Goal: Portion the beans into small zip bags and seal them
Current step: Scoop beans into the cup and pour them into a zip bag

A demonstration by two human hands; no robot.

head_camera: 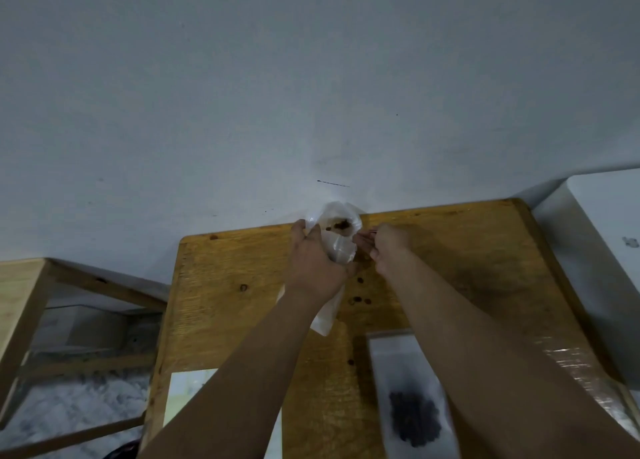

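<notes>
Near the far edge of the wooden table (pixel 242 320) my left hand (pixel 317 264) grips a clear plastic bag (pixel 341 231) whose mouth is held up and open, with a few brown beans visible inside. My right hand (pixel 388 247) pinches the bag's right rim with curled fingers. A flat small zip bag (pixel 325 316) lies partly under my left wrist. Loose beans (pixel 360 299) are scattered on the wood below the hands. A zip bag (pixel 412 399) holding a dark heap of beans lies flat at the front right, partly hidden by my right forearm.
A white sheet or bag (pixel 187 399) lies at the table's front left. A grey wall rises right behind the table. A wooden frame (pixel 27 295) stands to the left, and a white box-like unit (pixel 606 250) to the right. Clear tape (pixel 581 372) covers the table's right edge.
</notes>
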